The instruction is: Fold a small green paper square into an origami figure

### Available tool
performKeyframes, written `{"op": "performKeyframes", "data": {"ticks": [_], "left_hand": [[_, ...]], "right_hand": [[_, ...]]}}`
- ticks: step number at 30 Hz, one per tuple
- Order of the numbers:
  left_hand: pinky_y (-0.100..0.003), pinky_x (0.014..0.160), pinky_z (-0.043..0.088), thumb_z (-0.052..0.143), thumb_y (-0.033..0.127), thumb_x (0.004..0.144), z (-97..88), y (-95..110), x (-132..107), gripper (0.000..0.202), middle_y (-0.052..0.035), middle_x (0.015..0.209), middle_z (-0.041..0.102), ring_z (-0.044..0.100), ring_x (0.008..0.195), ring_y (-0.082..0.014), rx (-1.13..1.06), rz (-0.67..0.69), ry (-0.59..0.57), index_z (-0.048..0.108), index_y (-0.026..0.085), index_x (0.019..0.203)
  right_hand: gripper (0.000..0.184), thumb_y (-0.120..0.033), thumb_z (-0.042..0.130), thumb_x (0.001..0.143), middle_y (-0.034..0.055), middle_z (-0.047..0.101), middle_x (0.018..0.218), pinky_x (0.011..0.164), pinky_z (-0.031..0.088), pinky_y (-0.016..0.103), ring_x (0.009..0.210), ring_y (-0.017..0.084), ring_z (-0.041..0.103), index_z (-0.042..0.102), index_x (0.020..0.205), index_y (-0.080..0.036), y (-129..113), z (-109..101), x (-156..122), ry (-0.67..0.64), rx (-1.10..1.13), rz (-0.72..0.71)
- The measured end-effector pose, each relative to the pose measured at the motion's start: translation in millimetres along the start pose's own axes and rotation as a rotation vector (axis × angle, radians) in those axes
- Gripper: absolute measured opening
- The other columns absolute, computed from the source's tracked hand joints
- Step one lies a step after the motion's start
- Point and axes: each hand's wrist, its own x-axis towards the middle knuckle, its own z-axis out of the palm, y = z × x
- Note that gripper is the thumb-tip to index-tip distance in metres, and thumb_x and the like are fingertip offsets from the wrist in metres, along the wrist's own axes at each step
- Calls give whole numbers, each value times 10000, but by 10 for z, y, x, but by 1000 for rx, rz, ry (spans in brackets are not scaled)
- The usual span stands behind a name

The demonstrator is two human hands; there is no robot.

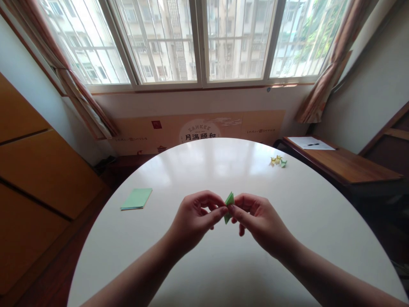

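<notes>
Over the middle of the white table, a small piece of folded green paper [229,199] is pinched between my two hands. My left hand [198,215] closes thumb and forefinger on its left side. From the right, my right hand [252,212] grips it the same way, thumb in front and the other fingers curled behind. The paper's pointed ends stick out above and below the fingertips. Its middle is hidden by the thumbs.
A stack of green paper squares [136,198] lies on the round white table [179,170] at left. Several small folded yellow and green paper pieces [277,160] sit at the back right. Beyond stands a wooden desk [354,164] with a white sheet [308,143] and a pen [313,144].
</notes>
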Motion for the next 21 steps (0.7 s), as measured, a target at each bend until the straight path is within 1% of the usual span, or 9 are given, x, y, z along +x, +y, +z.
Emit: {"op": "performKeyframes", "data": {"ticks": [7,12,16,21], "left_hand": [[-199,442,494,770,234,758,5,12,13,125,-25,647,650,571,557,-119,-26,-10,21,717,122,778],[-186,436,497,793,212,737,-3,4,12,120,-25,654,663,579,562,-116,-54,-14,37,721,122,770],[-179,432,504,786,219,758,-11,-12,11,112,-29,661,686,591,548,-110,-114,-32,32,728,126,783],[-169,429,510,752,197,788,-11,-10,19,63,-21,661,698,578,514,-91,-131,-2,7,761,141,815]], "right_hand": [[241,-382,744,847,50,676,722,466,497,214,670,164,612,778,938,-162,-20,-44,4,-52,66,52],[229,-367,753,837,66,705,767,480,506,219,722,184,633,793,965,-182,-53,-50,9,-94,105,73],[222,-356,740,848,73,714,779,470,505,212,731,184,640,797,967,-179,-55,-56,11,-98,119,85],[243,-390,746,841,75,719,773,427,484,200,703,182,638,799,943,-176,-52,-77,1,-71,114,124]]}}
